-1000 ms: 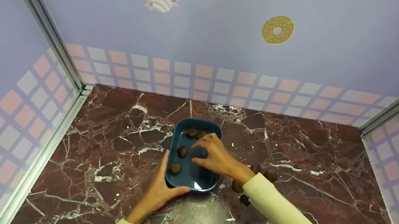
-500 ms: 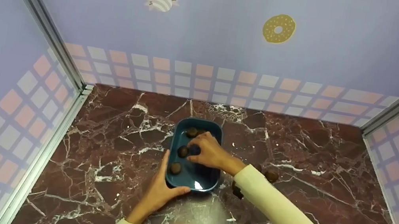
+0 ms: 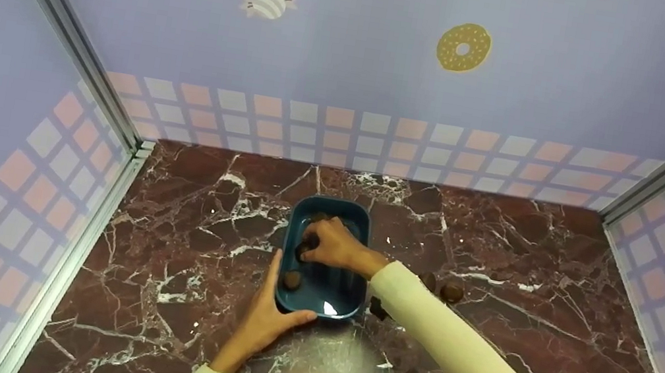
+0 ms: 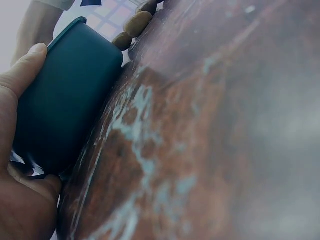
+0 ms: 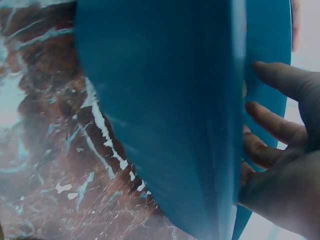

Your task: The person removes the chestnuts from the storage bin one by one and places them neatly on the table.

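Note:
A deep blue rectangular container stands on the marbled tabletop. My left hand grips its near left corner, thumb along the near end and fingers along the left side; the left wrist view shows the thumb and fingers on the container's outer wall. Inside, my right hand reaches down with thumb and fingers curled about a dark brown round lump, which the fingers partly cover. Another brown lump lies near the left wall. In the right wrist view the container's side hides some fingertips of the right hand.
To the right of the container, more brown lumps sit on the marbled table, some behind the right sleeve. A patterned wall rises along the back, with side walls left and right.
My right hand has moved left inside the container, from above its middle to the lump by the left wall, and its fingers have closed in. My left hand has not moved.

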